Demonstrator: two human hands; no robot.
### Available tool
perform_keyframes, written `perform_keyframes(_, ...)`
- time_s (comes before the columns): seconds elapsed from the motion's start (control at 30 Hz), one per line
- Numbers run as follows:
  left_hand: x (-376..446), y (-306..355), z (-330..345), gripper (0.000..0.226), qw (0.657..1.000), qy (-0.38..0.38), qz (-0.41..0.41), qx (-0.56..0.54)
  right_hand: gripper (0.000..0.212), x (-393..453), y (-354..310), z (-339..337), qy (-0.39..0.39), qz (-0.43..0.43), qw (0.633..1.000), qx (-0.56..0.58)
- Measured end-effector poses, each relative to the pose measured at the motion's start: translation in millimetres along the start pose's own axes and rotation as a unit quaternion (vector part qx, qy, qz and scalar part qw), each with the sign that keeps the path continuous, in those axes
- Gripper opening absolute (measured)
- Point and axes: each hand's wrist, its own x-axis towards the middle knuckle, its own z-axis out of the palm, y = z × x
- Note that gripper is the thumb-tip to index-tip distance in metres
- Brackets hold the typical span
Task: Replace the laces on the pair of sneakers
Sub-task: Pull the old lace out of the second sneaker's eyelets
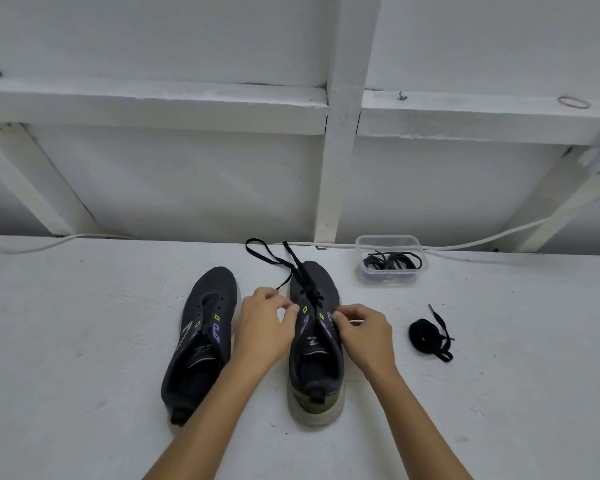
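Two dark grey sneakers with purple and green marks stand side by side on the white table, toes pointing away. The left sneaker (201,337) has no lace. The right sneaker (315,344) has a black lace (293,268) threaded through its front eyelets, with loose ends trailing past the toe. My left hand (265,323) pinches one lace end at the shoe's left side. My right hand (359,332) has curled fingers at the right eyelets; what it pinches is hidden.
A clear plastic box (390,259) with black laces stands behind and to the right. A bundled black lace (428,336) lies on the table (84,341) right of my right hand. A white cable (499,237) runs along the back edge under the white frame.
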Motion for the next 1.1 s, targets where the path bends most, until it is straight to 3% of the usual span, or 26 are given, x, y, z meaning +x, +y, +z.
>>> perform_keyframes(0.13,-8.0,6.8,-0.4,0.042,0.994,-0.080,-0.051,-0.057,0.007,-5.2,-5.9,10.2,-0.030,0.024,0.998,0.059)
perform_keyframes(0.33,-12.9,2.7,-19.5,0.027,0.984,-0.127,-0.056,-0.109,0.007,4.7,-24.0,20.0,-0.093,-0.055,0.993,-0.049)
perform_keyframes(0.37,-15.4,2.8,-19.6,0.032,0.984,-0.142,-0.048,-0.097,0.008,8.6,-27.9,18.3,-0.109,-0.073,0.989,-0.065)
perform_keyframes(0.47,-19.1,7.7,-15.8,0.091,0.981,-0.184,-0.047,-0.049,0.012,19.0,-39.2,17.2,-0.142,-0.110,0.976,-0.120)
perform_keyframes(0.53,-19.1,11.7,-13.1,0.103,0.979,-0.194,-0.051,-0.033,0.010,23.6,-43.1,19.9,-0.148,-0.125,0.969,-0.157)
perform_keyframes(0.7,-17.9,16.1,-11.3,0.099,0.974,-0.220,-0.055,0.017,0.005,25.8,-49.3,25.8,-0.198,-0.189,0.926,-0.258)
perform_keyframes(0.83,-16.4,15.4,-12.0,0.094,0.974,-0.221,-0.053,0.021,0.005,32.5,-58.4,19.1,-0.176,-0.260,0.905,-0.288)
perform_keyframes(0.9,-17.0,14.9,-11.3,0.095,0.974,-0.220,-0.054,0.022,0.006,29.7,-54.1,18.7,-0.163,-0.256,0.916,-0.261)
perform_keyframes(1.0,-18.0,15.0,-10.6,0.096,0.974,-0.220,-0.055,0.030,0.011,25.7,-43.8,19.7,-0.159,-0.170,0.950,-0.208)
perform_keyframes(1.1,-19.0,14.2,-11.2,0.096,0.974,-0.219,-0.052,0.041,0.011,24.2,-39.9,23.1,-0.145,-0.149,0.959,-0.192)
